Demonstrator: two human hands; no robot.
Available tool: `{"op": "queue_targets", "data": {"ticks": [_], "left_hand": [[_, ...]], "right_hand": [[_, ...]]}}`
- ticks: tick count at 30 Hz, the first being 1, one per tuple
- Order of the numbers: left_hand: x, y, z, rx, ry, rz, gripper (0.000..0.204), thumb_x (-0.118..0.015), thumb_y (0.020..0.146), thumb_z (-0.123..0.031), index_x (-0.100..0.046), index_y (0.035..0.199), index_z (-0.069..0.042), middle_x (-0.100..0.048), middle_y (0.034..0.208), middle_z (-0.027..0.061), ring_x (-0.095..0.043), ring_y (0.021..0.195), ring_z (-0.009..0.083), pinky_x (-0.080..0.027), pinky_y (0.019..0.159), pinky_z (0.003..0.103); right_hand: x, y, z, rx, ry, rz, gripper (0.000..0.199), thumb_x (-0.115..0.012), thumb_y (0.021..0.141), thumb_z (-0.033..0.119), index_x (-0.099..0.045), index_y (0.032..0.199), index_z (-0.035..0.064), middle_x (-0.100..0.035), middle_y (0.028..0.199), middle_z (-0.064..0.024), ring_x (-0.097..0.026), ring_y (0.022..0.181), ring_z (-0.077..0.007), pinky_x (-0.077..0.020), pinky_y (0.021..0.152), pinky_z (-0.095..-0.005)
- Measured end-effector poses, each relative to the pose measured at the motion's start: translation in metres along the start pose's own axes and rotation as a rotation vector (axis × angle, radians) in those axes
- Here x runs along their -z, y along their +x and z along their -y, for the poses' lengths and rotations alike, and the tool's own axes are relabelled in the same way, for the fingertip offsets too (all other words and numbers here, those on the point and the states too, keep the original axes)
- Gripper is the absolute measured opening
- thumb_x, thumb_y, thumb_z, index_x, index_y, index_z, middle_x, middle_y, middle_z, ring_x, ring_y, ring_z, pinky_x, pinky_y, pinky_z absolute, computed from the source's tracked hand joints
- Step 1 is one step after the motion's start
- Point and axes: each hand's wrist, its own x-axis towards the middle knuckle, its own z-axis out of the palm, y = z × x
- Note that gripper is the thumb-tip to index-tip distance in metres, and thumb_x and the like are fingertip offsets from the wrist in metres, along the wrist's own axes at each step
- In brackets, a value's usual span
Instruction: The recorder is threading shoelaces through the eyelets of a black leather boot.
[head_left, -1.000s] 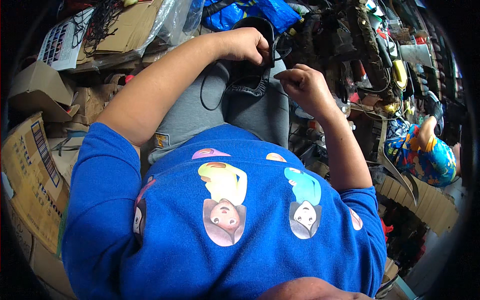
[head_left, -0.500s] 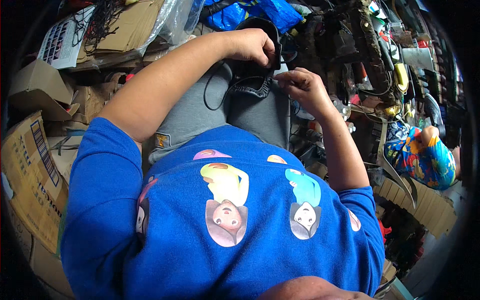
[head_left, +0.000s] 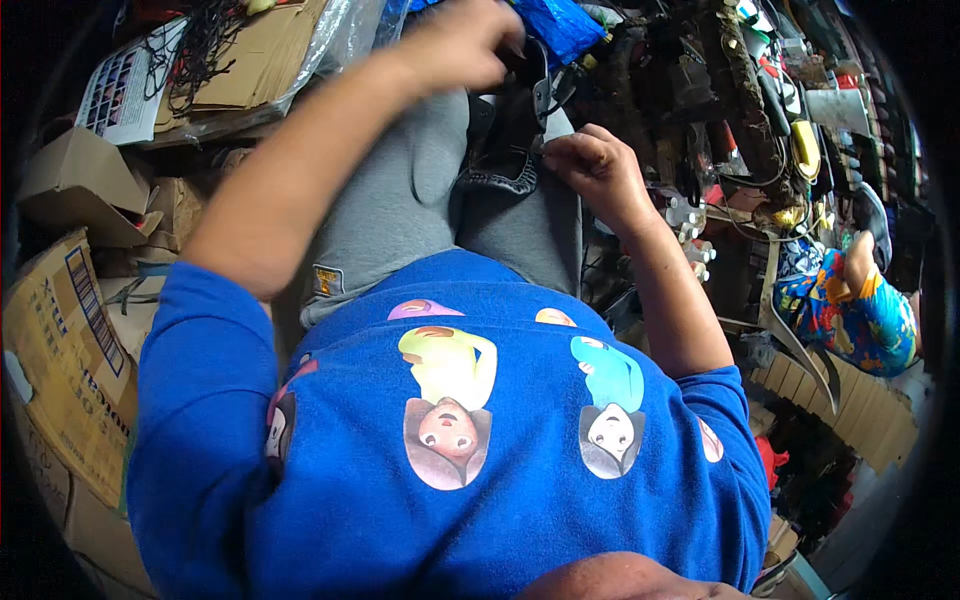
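Observation:
Between my knees rests a black shoe-like item (head_left: 502, 150) with a gathered, elastic-looking rim at its near end. A flap with metal-looking eyelets (head_left: 543, 97) rises along its right side. My left hand (head_left: 462, 42) is lifted over its far end, smeared by motion; whether a cord is in its fingers does not show. At the item's right edge my right hand (head_left: 597, 168) is closed in a pinch, thumb and forefinger together. What lies between those fingertips is too small to make out.
Cardboard boxes (head_left: 85, 185) and flat cardboard with tangled black cords (head_left: 205, 60) lie to the left. A blue plastic bag (head_left: 560, 28) is beyond the item. Tools and clutter crowd the right, including a yellow-handled tool (head_left: 804, 152). Another person's colourful clothing (head_left: 850, 310) shows there.
My left hand has moved up and left, off the item's far end. The black cord loop that hung over my left thigh is no longer visible there. My right hand has shifted slightly left.

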Motion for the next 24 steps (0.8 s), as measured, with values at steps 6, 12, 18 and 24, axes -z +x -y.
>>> {"op": "queue_targets", "data": {"ticks": [6, 12, 18, 24], "left_hand": [[0.059, -0.049, 0.046, -0.016, 0.232, -0.296, 0.035, -0.049, 0.073, 0.006, -0.062, 0.103, -0.006, -0.06, 0.095, 0.0114, -0.059, 0.086, 0.0267, -0.047, 0.079, 0.03], [-0.005, -0.099, -0.055, 0.089, -0.129, -0.098, 0.02, -0.061, 0.075, 0.001, -0.066, 0.092, -0.008, -0.057, 0.083, 0.008, -0.058, 0.081, 0.0265, -0.045, 0.072, 0.035], [-0.037, -0.106, -0.051, 0.076, 0.103, -0.144, 0.017, -0.064, 0.075, -0.007, -0.068, 0.089, -0.015, -0.053, 0.08, 0.0033, -0.053, 0.086, 0.0211, -0.032, 0.079, 0.036], [-0.035, -0.101, -0.054, 0.048, 0.519, -0.112, 0.014, -0.065, 0.075, -0.01, -0.068, 0.087, -0.015, -0.055, 0.083, 0.0016, -0.053, 0.092, 0.0184, -0.031, 0.084, 0.038]], "right_hand": [[-0.007, -0.013, -0.001, 0.201, -0.3, -0.153, 0.021, -0.068, 0.073, 0.004, -0.072, 0.09, 0.0152, -0.056, 0.078, -0.0085, -0.058, 0.07, -0.0253, -0.0472, 0.06, -0.034], [-0.021, -0.028, 0.007, 0.217, -0.443, -0.172, 0.028, -0.062, 0.078, 0.008, -0.068, 0.104, 0.0173, -0.053, 0.071, -0.0075, -0.055, 0.072, -0.0251, -0.0393, 0.079, -0.0381], [-0.01, -0.022, 0.009, 0.044, -0.307, -0.027, 0.029, -0.065, 0.077, 0.01, -0.069, 0.105, 0.0177, -0.055, 0.072, -0.0066, -0.055, 0.071, -0.0238, -0.0403, 0.076, -0.0362], [-0.007, -0.019, 0.007, 0.077, -0.306, -0.018, 0.028, -0.066, 0.076, 0.011, -0.07, 0.102, 0.0176, -0.057, 0.073, -0.0066, -0.056, 0.069, -0.0242, -0.0412, 0.072, -0.0364]]}}
